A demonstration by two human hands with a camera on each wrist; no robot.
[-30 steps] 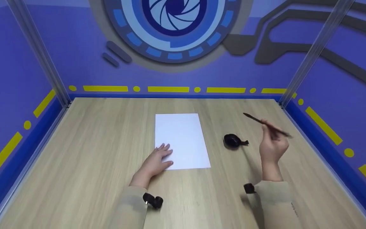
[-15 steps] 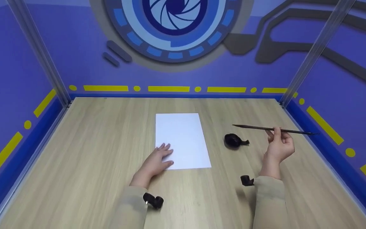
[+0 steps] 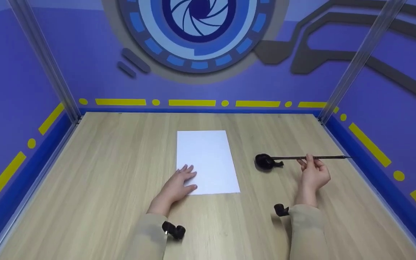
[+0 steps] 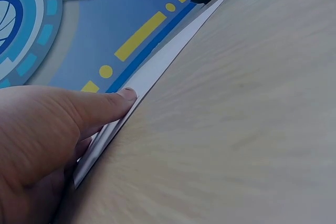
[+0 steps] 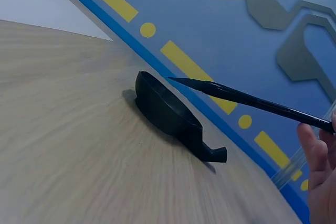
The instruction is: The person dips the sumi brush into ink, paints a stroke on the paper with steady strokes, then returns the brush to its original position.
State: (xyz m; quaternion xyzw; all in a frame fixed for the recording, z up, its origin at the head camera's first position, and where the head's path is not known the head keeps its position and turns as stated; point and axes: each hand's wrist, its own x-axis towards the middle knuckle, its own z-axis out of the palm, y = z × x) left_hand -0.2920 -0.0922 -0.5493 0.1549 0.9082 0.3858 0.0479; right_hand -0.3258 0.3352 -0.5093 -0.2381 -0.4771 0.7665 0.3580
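A white sheet of paper (image 3: 209, 155) lies on the wooden table. My left hand (image 3: 175, 185) rests on its near left corner, fingers spread; in the left wrist view the thumb (image 4: 113, 106) presses the paper's edge. My right hand (image 3: 313, 177) pinches a dark writing brush (image 3: 330, 157) by the middle of its handle, holding it nearly level. The brush's pointed tip hangs over a small black dish (image 3: 263, 162) with a short bent handle. In the right wrist view the brush (image 5: 252, 99) is above the dish (image 5: 163, 107), its bristles apart from the rim.
The wooden tabletop (image 3: 103, 180) is enclosed by blue printed panels (image 3: 186, 88) at the back and both sides. Metal posts (image 3: 356, 68) stand at the back corners. A small black device (image 3: 173, 230) sits at each sleeve cuff.
The right hand has turned the brush from slanting to nearly level, then lowered it so its tip is over the dish. The left hand and paper have stayed put.
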